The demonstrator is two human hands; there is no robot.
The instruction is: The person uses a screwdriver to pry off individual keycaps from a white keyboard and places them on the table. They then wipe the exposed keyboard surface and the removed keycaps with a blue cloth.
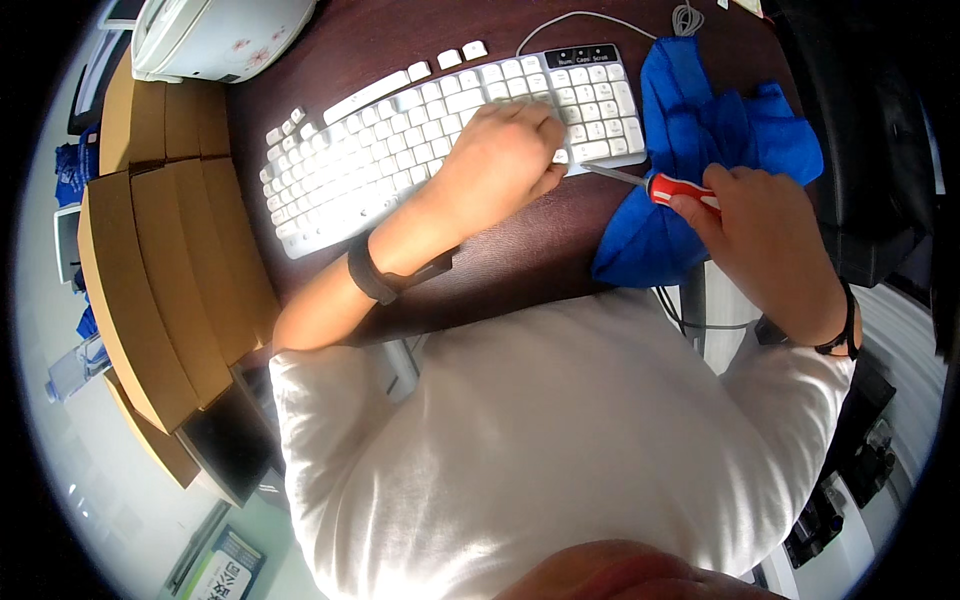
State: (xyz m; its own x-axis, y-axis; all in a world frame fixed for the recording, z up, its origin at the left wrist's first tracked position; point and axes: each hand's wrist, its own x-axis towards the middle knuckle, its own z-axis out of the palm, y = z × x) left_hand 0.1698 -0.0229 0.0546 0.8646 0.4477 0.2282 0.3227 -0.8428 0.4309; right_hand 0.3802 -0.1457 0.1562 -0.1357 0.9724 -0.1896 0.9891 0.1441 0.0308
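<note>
A white keyboard lies slantwise on the dark tabletop, with its number pad to the right. My left hand rests on it just left of the number pad, fingers curled down and hiding the keys beneath. Whether that hand pinches anything is hidden. In my right hand is a screwdriver with a red and white handle. Its metal shaft points left, the tip close to the keyboard's near edge beside a small white key by my left thumb. A long white keycap and several smaller keycaps sit along the keyboard's far side.
A crumpled blue cloth lies right of the keyboard, partly under the screwdriver. Beyond it, the grey cable is coiled. Cardboard boxes line the left side. A white appliance with flower prints stands at the far left.
</note>
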